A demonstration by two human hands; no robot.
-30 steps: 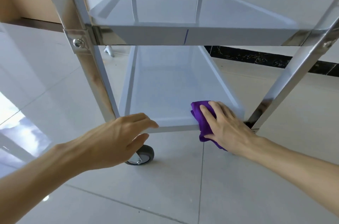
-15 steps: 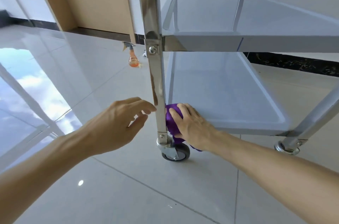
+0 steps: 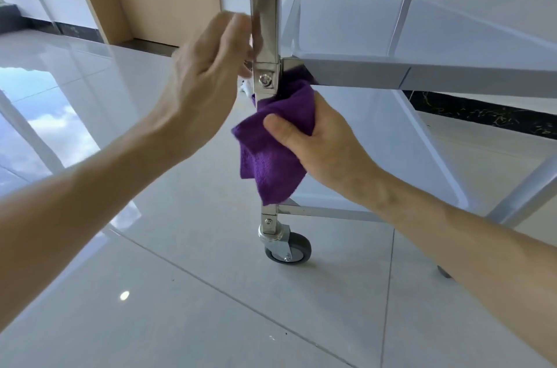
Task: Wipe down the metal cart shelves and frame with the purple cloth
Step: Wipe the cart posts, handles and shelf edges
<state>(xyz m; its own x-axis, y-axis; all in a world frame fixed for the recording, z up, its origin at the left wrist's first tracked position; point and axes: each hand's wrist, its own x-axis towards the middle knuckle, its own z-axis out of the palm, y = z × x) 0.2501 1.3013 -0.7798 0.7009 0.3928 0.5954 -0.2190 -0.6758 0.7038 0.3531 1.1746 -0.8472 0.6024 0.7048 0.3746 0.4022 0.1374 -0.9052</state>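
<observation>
Head view showed the right hand [image 3: 319,138] clamping the purple cloth [image 3: 271,156] round the cart's upright post [image 3: 265,21], thumb in front, presumably to rub the frame; the left hand [image 3: 208,72], fingers loosely curled beside that post, likely steadied it.

We are seeing a fuzzy purple cloth [image 3: 272,162] against a mirror-bright metal post [image 3: 265,21], matt grey shelves [image 3: 361,21], a rubbery wheel [image 3: 294,248] and glossy floor tiles [image 3: 180,292].

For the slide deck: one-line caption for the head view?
Right hand wraps the purple cloth around the cart's front post below the middle shelf; left hand steadies the post.
</observation>
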